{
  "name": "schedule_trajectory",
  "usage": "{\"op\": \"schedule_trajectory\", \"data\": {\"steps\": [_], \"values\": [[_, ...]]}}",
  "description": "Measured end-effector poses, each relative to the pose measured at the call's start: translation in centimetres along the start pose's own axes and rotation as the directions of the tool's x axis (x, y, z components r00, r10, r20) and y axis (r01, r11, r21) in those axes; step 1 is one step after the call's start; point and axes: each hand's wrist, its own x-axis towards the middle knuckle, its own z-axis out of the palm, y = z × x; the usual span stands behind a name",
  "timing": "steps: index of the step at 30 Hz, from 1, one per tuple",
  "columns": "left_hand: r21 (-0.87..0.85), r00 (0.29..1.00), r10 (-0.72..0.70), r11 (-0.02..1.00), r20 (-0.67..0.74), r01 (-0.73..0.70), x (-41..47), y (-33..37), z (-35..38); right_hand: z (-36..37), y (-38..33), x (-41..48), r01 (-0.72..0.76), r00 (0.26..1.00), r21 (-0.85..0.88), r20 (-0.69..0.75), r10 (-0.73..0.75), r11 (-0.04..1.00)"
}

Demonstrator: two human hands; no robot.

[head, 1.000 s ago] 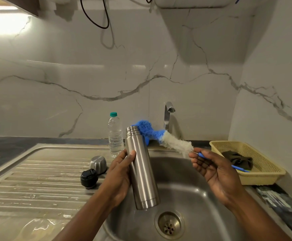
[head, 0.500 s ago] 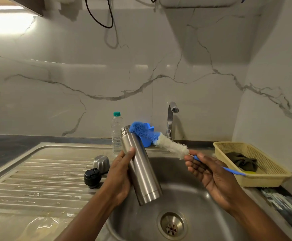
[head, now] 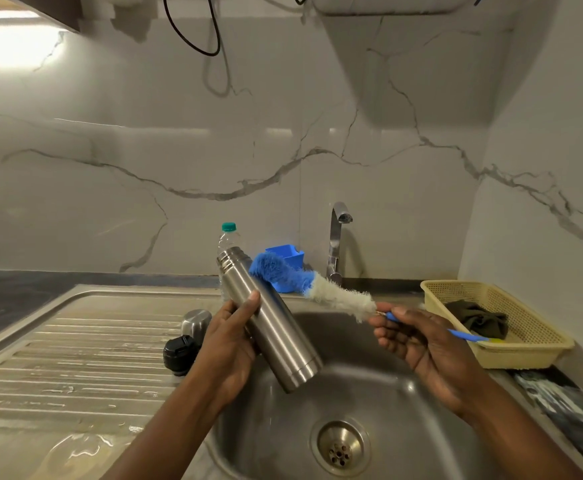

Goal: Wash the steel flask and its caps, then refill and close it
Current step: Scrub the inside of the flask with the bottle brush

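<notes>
A white marble wall (head: 214, 150) with grey veins filled the upper half of the view. Below it a steel sink was set in a dark worktop (head: 6, 296), with a wet ribbed draining board (head: 75, 358) on the left and a deep basin (head: 387, 393) on the right. A yellow basket (head: 525, 351) sat on the worktop right of the basin, with a dark cloth (head: 480, 320) in it. A tap (head: 335, 244) stood behind the basin.

The steel flask (head: 276, 334) was over the basin, uncapped and tilted, its mouth up and to the left and its base lower right. The left hand (head: 227, 355) gripped its middle, fingers wrapped behind it and the thumb on its front. The right hand (head: 418, 344) pinched the thin blue handle of a bottle brush (head: 318, 289) with curled fingers. The brush's blue tip was just beside the flask's neck, outside the mouth; whether they touched I cannot tell.

A clear plastic bottle (head: 228, 237) with a green lid stood behind the flask, and a blue tub (head: 288, 254) stood near the tap. On the draining board, next to the basin's edge, lay a steel cap (head: 194, 320) and, nearer the camera, a black cap (head: 179, 353). The drain (head: 340, 448) was at the bottom of the basin.
</notes>
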Motion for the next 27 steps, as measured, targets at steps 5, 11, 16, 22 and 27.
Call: {"op": "schedule_trajectory", "data": {"steps": [5,11,16,22,27], "values": [[-0.124,0.997,0.036,0.991,-0.072,-0.045,0.3,1.3,-0.9,-1.6,-1.2,0.0,-0.012,0.996,-0.015,-0.089,0.011,1.000],[-0.133,0.993,0.054,0.989,-0.101,-0.068,0.2,1.0,-0.6,-0.6,-0.3,0.0,-0.007,1.000,-0.087,-0.005,0.007,0.996],[-0.202,0.984,0.097,0.971,-0.151,-0.127,0.7,1.7,-1.2,-2.5,-1.8,0.1,0.074,0.990,-0.053,-0.115,-0.080,0.996],[-0.165,0.984,0.088,0.980,-0.152,-0.113,0.1,1.3,-0.7,-1.5,-0.3,0.4,0.005,0.999,-0.087,-0.052,-0.009,0.996],[-0.229,0.979,0.107,0.963,-0.174,-0.146,0.5,2.2,-1.3,-3.0,-2.4,0.1,0.132,0.980,-0.011,-0.146,-0.133,0.991]]}}
